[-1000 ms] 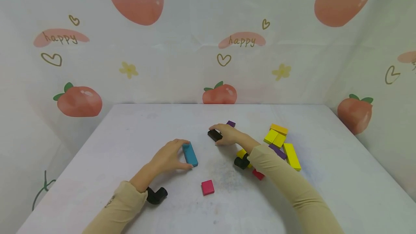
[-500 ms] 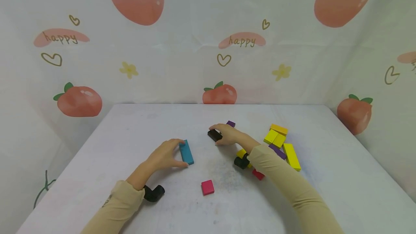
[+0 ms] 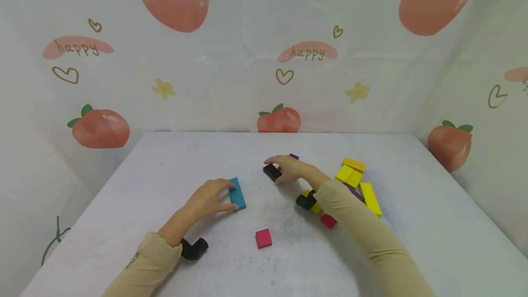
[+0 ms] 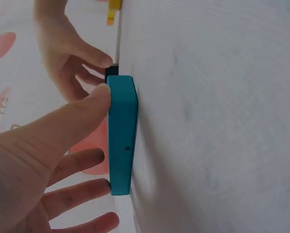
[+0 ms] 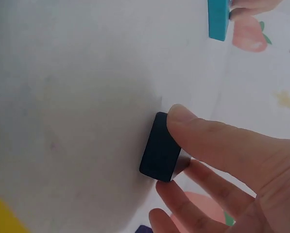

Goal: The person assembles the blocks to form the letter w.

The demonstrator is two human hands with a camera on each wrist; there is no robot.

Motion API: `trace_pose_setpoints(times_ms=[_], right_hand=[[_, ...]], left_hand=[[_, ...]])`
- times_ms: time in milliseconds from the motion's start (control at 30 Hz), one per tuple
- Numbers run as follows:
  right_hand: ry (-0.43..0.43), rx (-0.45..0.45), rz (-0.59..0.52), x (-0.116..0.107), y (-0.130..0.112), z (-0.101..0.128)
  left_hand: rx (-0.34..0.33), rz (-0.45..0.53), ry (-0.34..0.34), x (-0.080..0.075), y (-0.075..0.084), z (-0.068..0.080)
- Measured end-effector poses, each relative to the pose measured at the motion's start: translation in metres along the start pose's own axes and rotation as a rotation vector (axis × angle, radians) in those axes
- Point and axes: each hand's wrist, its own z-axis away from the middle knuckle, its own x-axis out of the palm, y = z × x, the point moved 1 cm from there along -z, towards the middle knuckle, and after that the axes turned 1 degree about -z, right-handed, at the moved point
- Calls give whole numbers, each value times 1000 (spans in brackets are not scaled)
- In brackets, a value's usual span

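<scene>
A flat blue wooden block [image 3: 237,195] lies left of the table's middle. My left hand [image 3: 208,200] spans it from the left, thumb at the near end and fingertips at the far part. In the left wrist view the thumb tip meets one end of the blue block [image 4: 121,136], while a finger touches near the other. Farther back, my right hand [image 3: 290,168] holds a small black block [image 3: 272,172] between thumb and fingers. The right wrist view shows the thumb over an edge of the black block [image 5: 160,148], fingers partly behind it.
A red square block [image 3: 263,238] lies in front, and another red block [image 3: 328,221] is beside the right sleeve. To the right are several yellow blocks [image 3: 371,199], an orange block [image 3: 354,164] and a partly covered purple block [image 3: 354,191]. A patterned cloth [image 3: 231,86] hangs behind the table.
The blue block and left hand have shifted slightly left, mostly in the first half second. The right hand has lifted its back a little, while the black block stays in place.
</scene>
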Motion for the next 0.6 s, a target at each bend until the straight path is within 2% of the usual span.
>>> trace_pose_setpoints(times_ms=[367,600], right_hand=[[100,-34,-42,5,-13,-18],[191,-21,-111,12,-27,-32]], left_hand=[[-31,1,-8,1,4,1],[-16,-11,-4,0,5,1]])
